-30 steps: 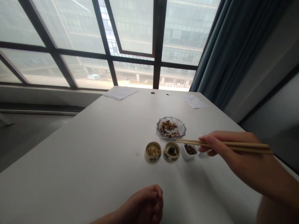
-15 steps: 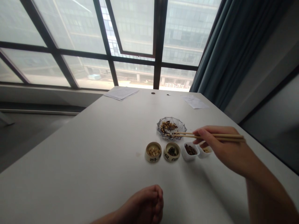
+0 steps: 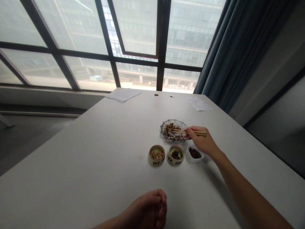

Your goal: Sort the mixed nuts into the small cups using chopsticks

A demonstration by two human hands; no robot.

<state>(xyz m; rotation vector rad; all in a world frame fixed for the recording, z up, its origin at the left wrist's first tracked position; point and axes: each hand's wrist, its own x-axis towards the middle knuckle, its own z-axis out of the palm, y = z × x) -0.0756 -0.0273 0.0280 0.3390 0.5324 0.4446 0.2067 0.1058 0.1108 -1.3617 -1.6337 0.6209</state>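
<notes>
Reaching in over the desk's (image 3: 83, 175) right edge, the right hand (image 3: 200, 140) pinches two chopsticks (image 3: 179, 130), fingers close together around them, tips inside the glass dish (image 3: 180, 124); whether the tips grip anything cannot be told. The work looks partway: the left bowl (image 3: 151, 161) holds pale pieces (image 3: 157, 155), the middle bowl (image 3: 175, 163) black ones, the white container (image 3: 194, 160) brown ones, all nearer the desk's front than the dish. Mixed bits (image 3: 169, 127) remain in the dish, so plenty seems left. The left hand (image 3: 152, 203) lies frontmost, fingers loosely curled; whether they hold anything cannot be told.
</notes>
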